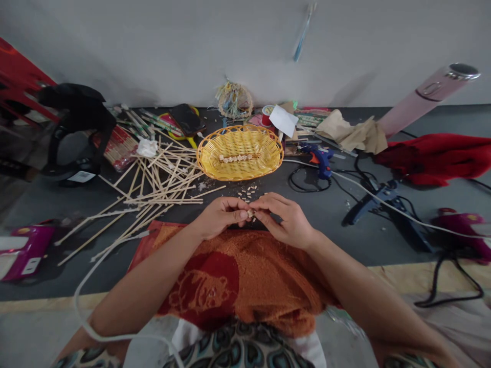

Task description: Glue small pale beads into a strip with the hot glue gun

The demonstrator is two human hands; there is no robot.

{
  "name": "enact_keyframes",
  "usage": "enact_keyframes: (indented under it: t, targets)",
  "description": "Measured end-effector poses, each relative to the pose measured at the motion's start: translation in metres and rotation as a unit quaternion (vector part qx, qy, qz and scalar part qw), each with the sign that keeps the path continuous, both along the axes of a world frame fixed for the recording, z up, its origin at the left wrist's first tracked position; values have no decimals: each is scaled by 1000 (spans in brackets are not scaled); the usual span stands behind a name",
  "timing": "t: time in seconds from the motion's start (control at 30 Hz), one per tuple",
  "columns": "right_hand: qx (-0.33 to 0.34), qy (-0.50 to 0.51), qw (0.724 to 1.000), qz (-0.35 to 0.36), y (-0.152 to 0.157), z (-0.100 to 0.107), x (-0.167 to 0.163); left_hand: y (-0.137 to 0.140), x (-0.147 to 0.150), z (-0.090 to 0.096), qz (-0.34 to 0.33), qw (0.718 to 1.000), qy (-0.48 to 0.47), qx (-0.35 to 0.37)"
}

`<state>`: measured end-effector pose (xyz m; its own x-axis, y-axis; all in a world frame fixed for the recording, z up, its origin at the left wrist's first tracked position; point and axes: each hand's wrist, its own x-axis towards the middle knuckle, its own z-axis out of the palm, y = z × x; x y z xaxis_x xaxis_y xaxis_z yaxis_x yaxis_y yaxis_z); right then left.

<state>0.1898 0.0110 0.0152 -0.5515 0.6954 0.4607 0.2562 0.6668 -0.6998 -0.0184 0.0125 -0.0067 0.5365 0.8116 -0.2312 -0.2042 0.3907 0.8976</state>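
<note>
My left hand [222, 217] and my right hand [283, 217] meet over the near edge of the table, fingertips pinched together on a small cluster of pale wooden pieces [250, 213]. Fingers partly hide the cluster, so its exact shape is unclear. Just beyond my fingertips, several short cut wooden bits [247, 193] lie scattered on the dark tabletop. Behind them stands a yellow oval woven basket [240, 174] with a row of small joined wooden pieces [236, 158] in it. Under my wrists spreads an orange and red towel [264, 266].
Long thin wooden sticks [164, 179] lie piled on the left. To the right are a blue glue gun [322, 159], dark blue pliers [374, 200], a white cable [383, 200], a red cloth [437, 156] and a pink flask [422, 102]. A black strapped object [76, 128] stands far left.
</note>
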Motion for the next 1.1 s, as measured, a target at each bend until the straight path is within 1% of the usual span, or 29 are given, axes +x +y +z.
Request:
enact_keyframes:
  t: [0.13, 0.33, 0.57, 0.7, 0.93, 1.1]
  targets:
    - [8, -2, 1000, -6, 0, 2, 1, 0, 0, 0, 4, 1000, 1, -2]
    - [6, -8, 1000, 6, 0, 2, 0, 0, 1, 1, 12, 1000, 5, -9]
    - [6, 7, 1000, -13, -1, 2, -2, -1, 1, 2, 25, 1000, 11, 1]
    - [-21, -1, 1000, -7, -1, 3, -1, -2, 1, 0, 25, 999, 21, 12]
    - [-71, -22, 997, -28, -1, 4, 1, -1, 1, -1, 24, 999, 26, 25]
    - [-138, -10, 990, -28, -1, 3, 1, -2, 2, -1, 17, 999, 36, 25]
